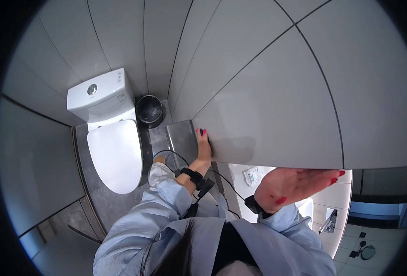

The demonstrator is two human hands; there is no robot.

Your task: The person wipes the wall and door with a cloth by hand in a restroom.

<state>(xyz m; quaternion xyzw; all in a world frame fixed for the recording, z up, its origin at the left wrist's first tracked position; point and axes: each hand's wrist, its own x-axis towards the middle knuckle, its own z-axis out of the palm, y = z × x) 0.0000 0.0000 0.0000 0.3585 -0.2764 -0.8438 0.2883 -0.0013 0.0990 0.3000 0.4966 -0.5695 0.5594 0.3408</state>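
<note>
My left hand (204, 143) reaches down and lies flat against the lower corner of a large grey tiled wall panel (277, 106), red-nailed fingers together, holding nothing. It sits just right of a brushed steel box (181, 135) near the floor. My right hand (295, 184) is spread palm up right under the panel's bottom edge, fingers pointing right, empty. Each wrist carries a black band (192, 176) joined by a thin black cable. I wear a pale blue coat.
A white toilet (115, 154) with its lid down and its tank (100, 94) stands at the left, with a round black waste bin (149, 110) beside it. A small white packet (254, 176) lies on a white surface between my hands. A metal fitting (330, 221) shows lower right.
</note>
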